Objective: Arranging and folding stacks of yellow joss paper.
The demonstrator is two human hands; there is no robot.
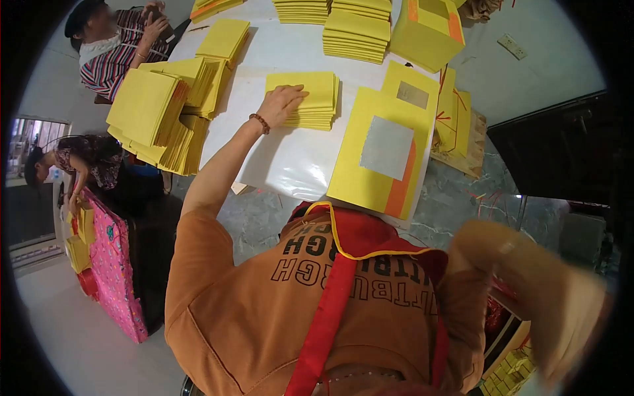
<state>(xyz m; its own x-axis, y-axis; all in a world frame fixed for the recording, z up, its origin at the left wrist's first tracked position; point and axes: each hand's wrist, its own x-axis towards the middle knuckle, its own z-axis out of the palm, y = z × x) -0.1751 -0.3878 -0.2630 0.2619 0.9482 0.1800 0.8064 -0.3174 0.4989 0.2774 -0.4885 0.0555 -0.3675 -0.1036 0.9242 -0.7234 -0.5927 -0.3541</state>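
Observation:
My left hand reaches forward and lies flat, fingers apart, on top of a small stack of yellow paper sheets on the white table. A brown bead bracelet sits on that wrist. My right arm is a blur at the lower right, bent away from the table. Its hand cannot be made out, nor anything it may hold. To the right of the small stack lies a large yellow sheet with a silver square and an orange stripe.
Fanned piles of yellow sheets crowd the table's left side, and more stacks and a yellow box stand at the far end. A person in a striped top sits far left. Another person bends by a pink-covered table.

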